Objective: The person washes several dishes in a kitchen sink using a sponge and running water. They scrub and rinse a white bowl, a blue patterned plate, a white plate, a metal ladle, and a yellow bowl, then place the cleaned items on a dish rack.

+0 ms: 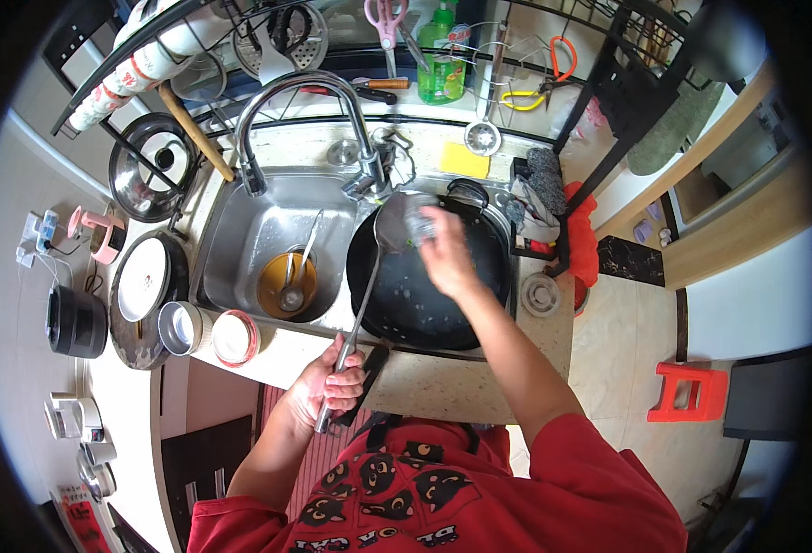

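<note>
My left hand (330, 383) grips the steel handle of a long-handled wok spatula (362, 314). The spatula's broad head (393, 225) is up over a large black wok (419, 304), which sits in the right sink basin. Against that head my right hand (447, 249) presses a greyish scrubbing pad (419, 216), both blurred; it looks like steel wool, though the blur hides its exact kind. Water drops and a few small green bits show in and above the wok. The wok's long handle (371, 377) points toward me, beside my left hand.
In the left basin (229, 228), an ochre bowl (267, 283) holds metal ladles. A chrome faucet (302, 79) arches over it. Stacked bowls (236, 337) stand at the counter's front edge. A yellow cloth (464, 160) and a caddy (533, 242) lie behind and right of the wok.
</note>
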`<action>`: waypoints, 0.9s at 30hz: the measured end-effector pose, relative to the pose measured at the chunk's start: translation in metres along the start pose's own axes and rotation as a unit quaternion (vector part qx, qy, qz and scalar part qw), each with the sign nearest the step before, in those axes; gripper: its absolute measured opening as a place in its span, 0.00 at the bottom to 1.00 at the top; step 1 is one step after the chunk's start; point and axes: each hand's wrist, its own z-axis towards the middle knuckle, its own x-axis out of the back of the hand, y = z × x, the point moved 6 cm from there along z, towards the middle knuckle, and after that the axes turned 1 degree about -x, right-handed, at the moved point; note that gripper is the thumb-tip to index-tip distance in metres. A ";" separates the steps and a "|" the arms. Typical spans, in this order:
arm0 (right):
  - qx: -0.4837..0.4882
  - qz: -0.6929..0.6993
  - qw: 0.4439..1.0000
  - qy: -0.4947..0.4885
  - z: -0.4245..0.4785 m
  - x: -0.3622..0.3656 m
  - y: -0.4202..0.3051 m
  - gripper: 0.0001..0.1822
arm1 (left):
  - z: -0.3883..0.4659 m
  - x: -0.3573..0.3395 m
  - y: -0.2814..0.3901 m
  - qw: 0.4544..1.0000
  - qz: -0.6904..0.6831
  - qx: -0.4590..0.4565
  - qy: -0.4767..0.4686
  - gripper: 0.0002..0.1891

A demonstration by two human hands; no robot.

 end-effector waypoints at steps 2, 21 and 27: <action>0.086 -0.074 0.993 -0.033 -0.002 -0.017 -0.022 0.24 | 0.002 -0.011 -0.011 0.999 -0.004 0.036 -0.018 0.25; 0.030 -0.068 0.994 0.076 0.016 -0.022 0.057 0.17 | -0.010 -0.016 -0.029 0.990 -0.098 0.067 -0.082 0.24; -0.415 0.261 0.871 -0.011 -0.035 -0.036 0.103 0.12 | -0.048 -0.012 0.013 0.995 -0.043 -0.087 -0.032 0.26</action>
